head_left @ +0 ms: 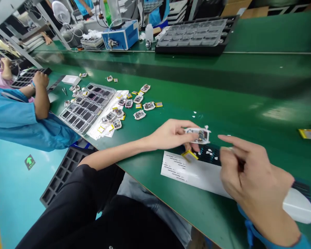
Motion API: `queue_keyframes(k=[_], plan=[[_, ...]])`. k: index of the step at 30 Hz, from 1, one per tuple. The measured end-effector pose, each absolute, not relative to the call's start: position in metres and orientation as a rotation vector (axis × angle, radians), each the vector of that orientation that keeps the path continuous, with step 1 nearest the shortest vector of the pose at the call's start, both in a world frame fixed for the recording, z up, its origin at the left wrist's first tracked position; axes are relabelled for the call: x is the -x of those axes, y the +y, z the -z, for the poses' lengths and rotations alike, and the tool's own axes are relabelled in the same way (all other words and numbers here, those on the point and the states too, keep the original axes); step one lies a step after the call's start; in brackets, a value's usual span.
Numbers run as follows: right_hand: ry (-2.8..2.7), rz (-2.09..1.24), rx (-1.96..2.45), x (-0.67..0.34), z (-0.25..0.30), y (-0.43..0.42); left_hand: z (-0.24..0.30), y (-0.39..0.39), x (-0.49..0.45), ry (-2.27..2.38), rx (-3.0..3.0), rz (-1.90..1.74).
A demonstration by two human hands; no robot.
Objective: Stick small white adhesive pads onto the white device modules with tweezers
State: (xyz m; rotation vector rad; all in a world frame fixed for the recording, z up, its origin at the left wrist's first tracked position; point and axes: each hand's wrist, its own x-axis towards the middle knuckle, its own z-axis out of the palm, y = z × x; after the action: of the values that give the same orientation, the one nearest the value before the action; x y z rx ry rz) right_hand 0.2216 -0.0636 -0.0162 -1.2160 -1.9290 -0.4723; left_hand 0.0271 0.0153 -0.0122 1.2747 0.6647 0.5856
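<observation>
My left hand pinches a small square electronic module with a white frame, held just above the green table. A yellow battery hangs under it on a short lead. My right hand is to the right of the module, blurred, fingers curled round a thin tool whose tip points at the module. Under both hands lies a white paper sheet and a dark sticker sheet with white dots.
Several more modules and a clear tray lie at the left, beside a co-worker's arm in a blue sleeve. A black tray stack and a blue box stand at the back. Another yellow battery lies at the right edge.
</observation>
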Motion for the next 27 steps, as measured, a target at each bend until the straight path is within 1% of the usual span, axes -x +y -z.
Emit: queue_keyframes(k=[5,11,18,21,27], plan=[[-2.042,0.406,1.198,-0.221,0.015,-0.063,0.01,-0.006,-0.027,0.653,-1.316,-0.55],[-2.027,0.478,1.178,-0.22,0.017,-0.063,0.016,-0.011,-0.027,0.707,-1.297,-0.607],[-1.992,0.465,1.257,-0.21,0.02,-0.072,0.008,-0.015,-0.021,0.808,-1.58,-0.69],[-1.953,0.485,1.298,-0.206,0.019,-0.074,0.004,-0.017,-0.019,0.813,-1.631,-0.693],[-2.031,0.568,1.245,-0.207,0.021,-0.077,0.004,-0.019,-0.018,0.852,-1.687,-0.662]])
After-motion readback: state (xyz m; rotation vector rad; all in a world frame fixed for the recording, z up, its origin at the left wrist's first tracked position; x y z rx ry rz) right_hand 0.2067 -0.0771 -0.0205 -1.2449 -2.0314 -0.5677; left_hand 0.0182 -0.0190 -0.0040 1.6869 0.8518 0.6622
